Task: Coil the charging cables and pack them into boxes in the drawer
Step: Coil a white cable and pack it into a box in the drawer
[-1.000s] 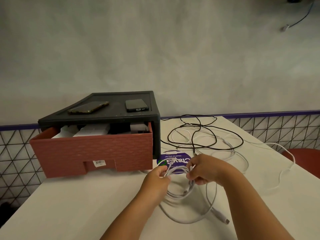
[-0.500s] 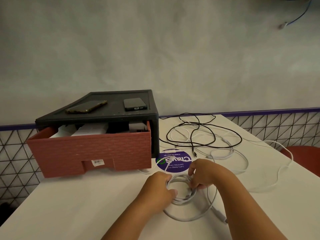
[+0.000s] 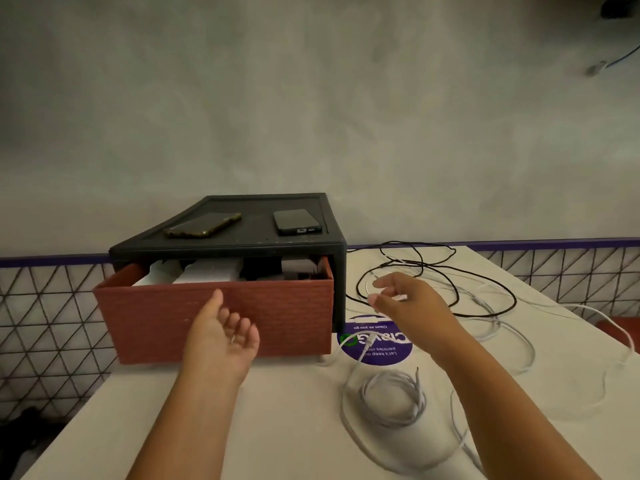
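Note:
A coiled white cable (image 3: pixel 391 400) lies loose on the white table (image 3: pixel 284 424), near its front, with a long tail trailing round it. My left hand (image 3: pixel 221 337) hovers palm-up in front of the red drawer (image 3: pixel 214 320), fingers relaxed, holding nothing. My right hand (image 3: pixel 401 299) is raised over the table to the right of the drawer, fingers loosely spread and empty. The drawer stands pulled out of its black cabinet (image 3: pixel 242 233); white and grey boxes (image 3: pixel 207 271) show inside. A black cable (image 3: pixel 433 282) and more white cables (image 3: pixel 502 327) lie tangled behind my right hand.
Two phones (image 3: pixel 204 225) (image 3: pixel 298 221) lie on top of the cabinet. A round purple sticker (image 3: pixel 377 344) is on the table beside the drawer. A tiled wall with a purple rail runs behind; a red seat (image 3: pixel 623 329) shows at the right edge.
Both hands let go of the white coil, which now lies on the table. My left hand rose towards the drawer front and my right hand lifted up and back over the cables.

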Demonstrator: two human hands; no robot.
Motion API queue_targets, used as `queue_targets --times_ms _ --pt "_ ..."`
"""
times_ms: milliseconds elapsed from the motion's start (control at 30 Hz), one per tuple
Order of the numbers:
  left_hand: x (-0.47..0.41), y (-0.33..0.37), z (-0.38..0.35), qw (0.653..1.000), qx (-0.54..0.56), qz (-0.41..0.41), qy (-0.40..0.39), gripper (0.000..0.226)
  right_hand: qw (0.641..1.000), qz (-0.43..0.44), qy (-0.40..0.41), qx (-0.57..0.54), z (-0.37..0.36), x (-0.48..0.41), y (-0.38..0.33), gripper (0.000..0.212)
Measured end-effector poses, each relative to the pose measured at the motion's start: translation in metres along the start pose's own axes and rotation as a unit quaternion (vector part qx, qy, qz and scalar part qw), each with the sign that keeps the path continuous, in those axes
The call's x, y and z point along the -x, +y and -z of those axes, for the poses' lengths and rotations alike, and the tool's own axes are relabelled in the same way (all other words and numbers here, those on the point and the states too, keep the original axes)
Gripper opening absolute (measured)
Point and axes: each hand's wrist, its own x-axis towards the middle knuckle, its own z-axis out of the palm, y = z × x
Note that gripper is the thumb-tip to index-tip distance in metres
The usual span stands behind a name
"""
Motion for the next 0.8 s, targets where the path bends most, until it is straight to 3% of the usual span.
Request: queue_targets --times_ms 100,233,367,567,800 --pt "-0.010 0.001 0.009 0.996 0.061 0.044 0.039 0.035 0.999 0.034 0.039 -0.005 -0.012 -0.017 -0.015 0.024" --pt "-0.019 0.003 0.013 0.990 0.117 0.075 0.015 0.038 0.993 0.086 0.066 0.035 -0.023 -0.048 -0.034 0.032" --pt "-0.020 0.008 0.017 0.981 0.168 0.093 0.006 0.048 0.984 0.123 0.003 0.129 -0.038 -0.077 -0.048 0.037" --pt "-0.026 0.005 0.018 0.975 0.207 0.086 -0.003 0.048 0.983 0.095 0.051 0.147 -0.047 -0.097 -0.053 0.024" --pt "-0.005 -0.002 0.028 0.977 0.208 0.053 0.009 0.057 0.988 0.066 0.035 0.136 -0.044 -0.094 -0.062 0.025"
